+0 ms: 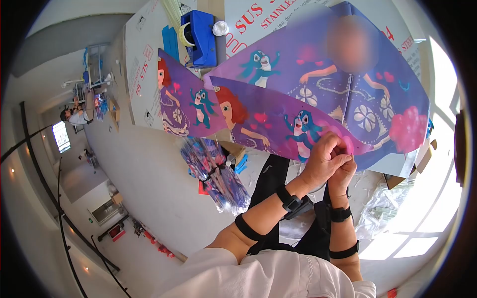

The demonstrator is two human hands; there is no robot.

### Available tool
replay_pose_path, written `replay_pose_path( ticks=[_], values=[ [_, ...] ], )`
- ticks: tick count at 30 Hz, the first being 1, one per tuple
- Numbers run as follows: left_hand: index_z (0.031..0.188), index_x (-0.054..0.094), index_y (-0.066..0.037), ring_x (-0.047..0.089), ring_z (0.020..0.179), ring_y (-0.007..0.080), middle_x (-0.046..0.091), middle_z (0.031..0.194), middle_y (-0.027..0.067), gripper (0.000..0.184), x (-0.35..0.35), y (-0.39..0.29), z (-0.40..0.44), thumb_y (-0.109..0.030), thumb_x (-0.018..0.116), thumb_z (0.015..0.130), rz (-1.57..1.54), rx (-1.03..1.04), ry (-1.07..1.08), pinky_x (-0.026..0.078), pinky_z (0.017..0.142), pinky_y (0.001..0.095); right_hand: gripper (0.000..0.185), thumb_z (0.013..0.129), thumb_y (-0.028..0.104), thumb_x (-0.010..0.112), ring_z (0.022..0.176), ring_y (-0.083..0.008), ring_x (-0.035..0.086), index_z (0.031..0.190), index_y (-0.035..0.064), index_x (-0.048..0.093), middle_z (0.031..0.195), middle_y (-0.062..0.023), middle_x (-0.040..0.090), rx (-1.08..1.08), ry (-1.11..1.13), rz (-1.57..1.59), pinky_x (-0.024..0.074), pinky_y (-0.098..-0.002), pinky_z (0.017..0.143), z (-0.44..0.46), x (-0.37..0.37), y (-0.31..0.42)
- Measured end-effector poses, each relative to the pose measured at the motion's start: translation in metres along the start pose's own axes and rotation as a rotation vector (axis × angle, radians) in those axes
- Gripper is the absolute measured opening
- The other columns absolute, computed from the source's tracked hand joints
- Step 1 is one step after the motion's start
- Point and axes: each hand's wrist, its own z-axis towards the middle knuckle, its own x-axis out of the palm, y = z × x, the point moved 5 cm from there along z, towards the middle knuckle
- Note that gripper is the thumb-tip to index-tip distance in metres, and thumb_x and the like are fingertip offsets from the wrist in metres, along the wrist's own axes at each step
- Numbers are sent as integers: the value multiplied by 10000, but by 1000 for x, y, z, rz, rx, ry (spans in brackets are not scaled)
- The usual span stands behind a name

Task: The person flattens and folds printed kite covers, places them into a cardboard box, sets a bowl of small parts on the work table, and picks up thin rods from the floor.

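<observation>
A large purple kite [278,82] printed with a doll-like figure and blue rabbits spreads across the work surface. Its narrow pink-purple panel [268,124] lies in front of the wider part and tapers toward my hands. My left hand [325,156] is closed, fingers curled at the tip of that panel. Right against it, my right hand [343,174] is also closed, thumb and fingers pinching the kite's edge. Both hands touch each other. The exact spot between the fingertips is mostly hidden, and any small part there is too small to make out.
A blue tape dispenser [202,42] and a small white roll [220,28] stand behind the kite. Printed steel-brand sheeting [141,79] covers the table. Bundled, plastic-wrapped kites [216,174] sit below left; clear plastic bags [385,201] lie right. Another person [77,115] is far left.
</observation>
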Motion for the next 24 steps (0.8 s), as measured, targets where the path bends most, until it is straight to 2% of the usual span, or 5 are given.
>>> replay_pose_path(
  ticks=[6, 13, 15, 19, 24],
  values=[
    [926, 561, -17, 567, 794, 252, 549, 874, 88, 202, -2, -10, 2, -67, 702, 789, 74, 67, -85, 466, 697, 331, 325, 781, 57, 667, 871, -425, 622, 1061, -19, 520, 959, -199, 619, -373, 311, -531, 506, -425, 746, -11, 9, 28],
    [887, 586, -7, 578, 702, 326, 581, 793, 130, 105, -5, -17, 1, -55, 650, 819, 274, 182, -201, 454, 604, 387, 457, 877, 63, 573, 1037, -271, 627, 1303, -74, 481, 1167, -157, 626, -24, 238, -139, 469, -332, 914, -7, -9, 16],
    [902, 615, -26, 603, 683, 269, 618, 804, 99, 86, -4, -22, 1, -46, 667, 837, 265, 153, -169, 472, 596, 340, 346, 874, 60, 566, 1012, -156, 594, 1200, -56, 580, 1075, -82, 650, 294, 249, 440, 440, -307, 926, -3, -15, 14],
    [787, 542, -30, 563, 635, 246, 555, 714, 88, 166, 7, -27, 12, -36, 707, 767, 303, 162, 17, 426, 561, 344, 258, 918, 143, 587, 982, -182, 624, 1119, -13, 628, 1063, -101, 665, 411, 203, 918, 468, -296, 897, 4, -11, 12],
    [770, 525, -31, 554, 639, 165, 534, 690, 39, 212, -2, -24, 19, -6, 728, 715, 119, 47, 196, 419, 562, 312, 98, 903, 57, 619, 708, -102, 607, 808, 45, 641, 806, -38, 673, 532, 143, 814, 473, -228, 650, 26, -25, -8]
  ],
)
